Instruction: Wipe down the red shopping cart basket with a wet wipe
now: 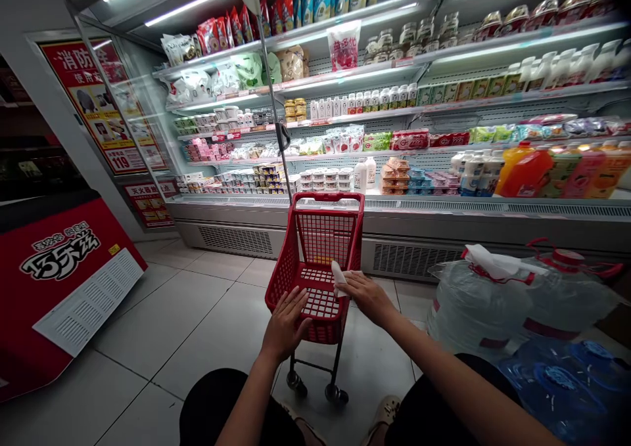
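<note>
A small red wheeled shopping basket (302, 252) stands on the tiled floor in front of me. My left hand (286, 324) lies on its near rim, fingers stretched out flat. My right hand (363, 295) rests on the basket's right rim and presses a small white cloth (338, 278) against the plastic, fingers closed over it. My knees in dark clothing show at the bottom of the view.
A lit open chiller (394, 209) with shelves of dairy cups, bottles and juice runs behind the basket. Large clear water jugs (473, 308) with red caps sit at right. A red freezer chest (64, 282) stands at left. A pole (273, 104) rises behind the basket.
</note>
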`<act>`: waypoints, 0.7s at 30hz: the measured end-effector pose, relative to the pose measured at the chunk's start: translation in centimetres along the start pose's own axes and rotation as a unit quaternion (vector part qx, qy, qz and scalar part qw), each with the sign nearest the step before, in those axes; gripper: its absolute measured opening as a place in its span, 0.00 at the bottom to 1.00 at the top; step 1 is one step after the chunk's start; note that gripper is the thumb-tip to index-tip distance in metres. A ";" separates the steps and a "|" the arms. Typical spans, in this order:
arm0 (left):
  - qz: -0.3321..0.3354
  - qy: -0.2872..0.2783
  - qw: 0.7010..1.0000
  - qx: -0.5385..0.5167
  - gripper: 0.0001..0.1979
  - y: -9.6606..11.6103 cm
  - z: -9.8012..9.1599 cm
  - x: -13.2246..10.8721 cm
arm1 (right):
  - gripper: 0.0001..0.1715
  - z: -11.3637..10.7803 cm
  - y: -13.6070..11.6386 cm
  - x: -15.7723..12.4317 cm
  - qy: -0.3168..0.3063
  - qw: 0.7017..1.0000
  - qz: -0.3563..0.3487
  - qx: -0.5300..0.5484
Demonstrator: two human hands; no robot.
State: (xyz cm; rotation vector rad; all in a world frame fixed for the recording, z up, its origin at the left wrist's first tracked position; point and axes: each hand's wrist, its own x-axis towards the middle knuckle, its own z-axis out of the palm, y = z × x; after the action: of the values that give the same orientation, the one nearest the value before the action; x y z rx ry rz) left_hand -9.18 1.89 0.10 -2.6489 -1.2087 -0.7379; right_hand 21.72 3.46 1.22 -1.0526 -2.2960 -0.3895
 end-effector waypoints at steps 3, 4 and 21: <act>-0.042 0.014 0.999 0.029 0.30 -1.4 -0.5 -0.1 | 0.24 0.7 -3.1 0.5 0.011 1.000 -0.019 0.002; -0.055 0.021 0.997 0.040 0.31 -1.4 -0.5 0.0 | 0.27 1.1 -4.1 0.7 0.014 1.000 -0.026 -0.002; -0.052 0.047 0.997 0.040 0.35 1.4 0.2 0.0 | 0.36 1.2 1.5 2.4 -0.013 0.997 0.027 -0.070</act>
State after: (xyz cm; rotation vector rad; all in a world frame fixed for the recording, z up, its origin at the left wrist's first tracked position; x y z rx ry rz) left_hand -8.11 1.00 0.03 -2.4739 -1.3286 -0.8018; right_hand 21.12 6.40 1.81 -1.1932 -2.2849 -0.5246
